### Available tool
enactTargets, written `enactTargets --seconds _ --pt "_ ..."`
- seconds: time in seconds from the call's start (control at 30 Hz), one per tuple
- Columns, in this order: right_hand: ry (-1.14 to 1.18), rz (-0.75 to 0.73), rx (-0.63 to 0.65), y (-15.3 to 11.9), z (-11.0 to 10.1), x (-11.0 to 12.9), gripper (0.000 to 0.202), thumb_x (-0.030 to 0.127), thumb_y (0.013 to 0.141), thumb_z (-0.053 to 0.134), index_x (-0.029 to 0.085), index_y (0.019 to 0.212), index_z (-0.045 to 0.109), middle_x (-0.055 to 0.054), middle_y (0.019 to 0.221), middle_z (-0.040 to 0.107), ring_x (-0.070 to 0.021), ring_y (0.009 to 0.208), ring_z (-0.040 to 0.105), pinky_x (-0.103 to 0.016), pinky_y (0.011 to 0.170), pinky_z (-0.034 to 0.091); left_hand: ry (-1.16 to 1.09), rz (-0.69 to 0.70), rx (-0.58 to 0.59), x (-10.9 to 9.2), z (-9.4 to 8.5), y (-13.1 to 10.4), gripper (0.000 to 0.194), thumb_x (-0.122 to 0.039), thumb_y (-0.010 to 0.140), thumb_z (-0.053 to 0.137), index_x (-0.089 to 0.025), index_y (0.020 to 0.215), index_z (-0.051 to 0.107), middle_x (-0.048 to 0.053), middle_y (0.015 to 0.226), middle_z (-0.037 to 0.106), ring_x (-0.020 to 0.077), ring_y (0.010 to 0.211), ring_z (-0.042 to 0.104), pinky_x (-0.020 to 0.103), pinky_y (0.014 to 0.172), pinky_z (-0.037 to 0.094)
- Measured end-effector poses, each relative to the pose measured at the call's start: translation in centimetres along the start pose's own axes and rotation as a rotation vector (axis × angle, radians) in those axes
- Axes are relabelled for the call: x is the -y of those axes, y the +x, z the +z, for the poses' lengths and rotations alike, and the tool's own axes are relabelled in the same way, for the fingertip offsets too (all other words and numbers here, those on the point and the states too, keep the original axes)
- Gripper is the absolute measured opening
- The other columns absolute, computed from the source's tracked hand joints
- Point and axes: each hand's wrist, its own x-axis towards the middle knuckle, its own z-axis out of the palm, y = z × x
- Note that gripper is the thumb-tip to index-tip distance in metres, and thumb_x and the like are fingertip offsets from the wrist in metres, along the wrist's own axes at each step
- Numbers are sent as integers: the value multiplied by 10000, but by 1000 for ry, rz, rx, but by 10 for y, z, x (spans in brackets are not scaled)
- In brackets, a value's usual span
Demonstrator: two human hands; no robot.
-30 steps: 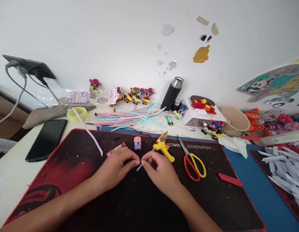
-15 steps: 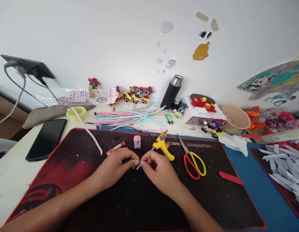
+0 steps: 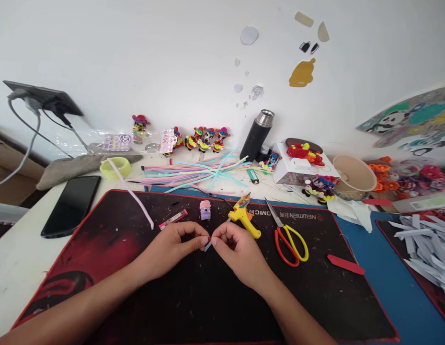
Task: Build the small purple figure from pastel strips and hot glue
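Note:
Above the middle of the black mat [image 3: 193, 297], my left hand [image 3: 181, 247] and my right hand [image 3: 240, 251] meet at the fingertips. Each is closed in a pinch. A small pale strip [image 3: 208, 246] slants down from between them, its upper end at my right thumb. A tiny reddish bit [image 3: 210, 238] shows between the fingertips, too small to name. Just beyond stands a small pink and purple fuzzy figure [image 3: 205, 210]. Left of it lies a narrow red and white packet [image 3: 174, 219]. A yellow glue gun [image 3: 245, 216] rests beyond my right hand.
Scissors [image 3: 287, 235] with red and yellow handles lie at the right, near a red strip [image 3: 346, 264]. Pipe cleaners [image 3: 193, 173] spread behind the mat, before a black flask [image 3: 257, 136]. A phone [image 3: 71, 206] lies left; cut white strips [image 3: 423, 244] are piled far right.
The view has shifted slightly, moving everything a little to the right. My hands keep the same pinch, and the reddish bit between the fingertips shows more clearly.

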Motion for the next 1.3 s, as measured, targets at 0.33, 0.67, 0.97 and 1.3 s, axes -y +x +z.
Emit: enactTargets --seconds 0.33,0.67,0.97,1.3 --pt "16 12 9 1 0 -1 78 249 933 635 200 887 674 44 684 526 -137 619 461 -263 569 350 30 4 -26 -4 2 0 275 -437 928 634 -198 838 734 -2 826 741 194 817 658 290 796 481" --pt "6 1 -22 1 0 -2 107 289 945 635 203 901 680 46 680 511 -141 614 460 -263 562 350 58 20 -78 -3 2 -1 262 -436 921 634 -211 823 725 -8 800 737 192 787 656 285 766 490" --pt "-4 -10 -18 0 2 -5 89 275 947 639 207 909 681 45 690 519 -139 619 467 -263 569 358 141 71 -137 -3 7 -1 254 -418 920 613 -216 814 723 -1 797 732 189 770 649 280 743 497" --pt "-12 -2 -23 1 2 -6 76 214 932 630 207 867 670 53 663 519 -132 602 467 -250 560 356 156 84 -146 -1 11 -1 225 -371 915 607 -211 803 717 -5 790 726 181 758 649 274 730 495"
